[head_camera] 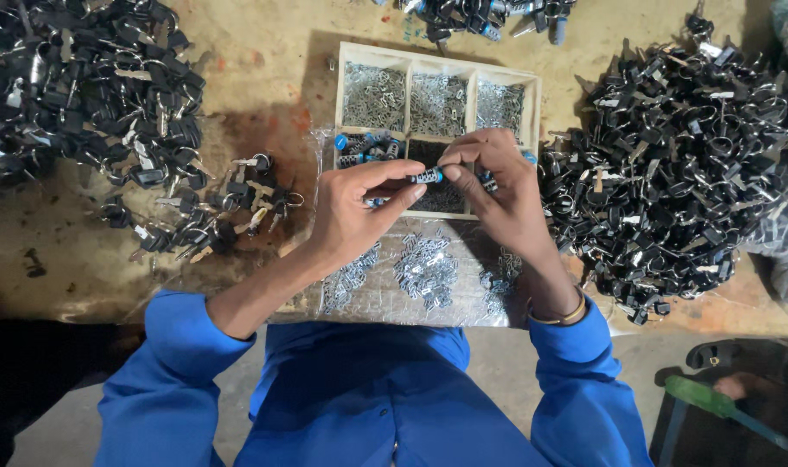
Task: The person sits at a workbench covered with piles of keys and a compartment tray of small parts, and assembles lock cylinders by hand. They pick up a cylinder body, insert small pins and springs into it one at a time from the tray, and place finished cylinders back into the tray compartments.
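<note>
Worn workbench (256,52), key heaps around wooden tray (532,104), left hand (355,212) and right hand (498,186) pinching small cylinder (426,176)

hands (429,195) pinching lock cylinder (426,176), wooden tray (437,62)

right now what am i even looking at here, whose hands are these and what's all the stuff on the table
This is one picture from a camera worn on a person's head, looking down at their own two bare hands; the blue sleeves are theirs. The left hand and right hand together pinch a small dark metal cylinder with a blue tip. Below them sits a pale wooden tray with compartments holding tiny silvery metal pieces and more blue-tipped cylinders. Nearer the person, a clear plastic sheet carries loose heaps of the same silvery bits. On the worn brown table lie big piles of black-headed keys on rings: one at the left, one at the right.
</note>
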Demonstrator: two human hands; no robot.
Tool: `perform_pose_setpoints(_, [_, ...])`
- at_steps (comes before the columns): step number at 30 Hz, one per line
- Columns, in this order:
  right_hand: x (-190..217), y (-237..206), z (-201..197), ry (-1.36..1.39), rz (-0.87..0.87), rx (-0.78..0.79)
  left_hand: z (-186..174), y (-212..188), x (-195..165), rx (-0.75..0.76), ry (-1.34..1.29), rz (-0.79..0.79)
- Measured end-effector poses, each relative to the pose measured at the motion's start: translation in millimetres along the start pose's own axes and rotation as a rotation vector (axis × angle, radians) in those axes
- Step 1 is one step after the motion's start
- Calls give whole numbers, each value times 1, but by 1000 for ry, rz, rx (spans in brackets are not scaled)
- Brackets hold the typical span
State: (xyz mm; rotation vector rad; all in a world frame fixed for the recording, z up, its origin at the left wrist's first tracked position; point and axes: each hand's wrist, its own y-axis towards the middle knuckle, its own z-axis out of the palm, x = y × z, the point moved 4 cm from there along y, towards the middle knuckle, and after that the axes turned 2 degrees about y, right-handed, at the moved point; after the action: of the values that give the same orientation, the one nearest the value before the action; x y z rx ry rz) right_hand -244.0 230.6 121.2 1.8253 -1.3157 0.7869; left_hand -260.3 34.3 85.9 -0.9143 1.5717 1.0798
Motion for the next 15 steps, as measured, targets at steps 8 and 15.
perform_pose_setpoints(8, [4, 1, 5, 148, 48, 39, -1, -1, 5, 5, -49, -30])
perform_pose_setpoints(15, [27, -1, 3, -185, -104, 40, -2, -1, 5, -19, -33, -21])
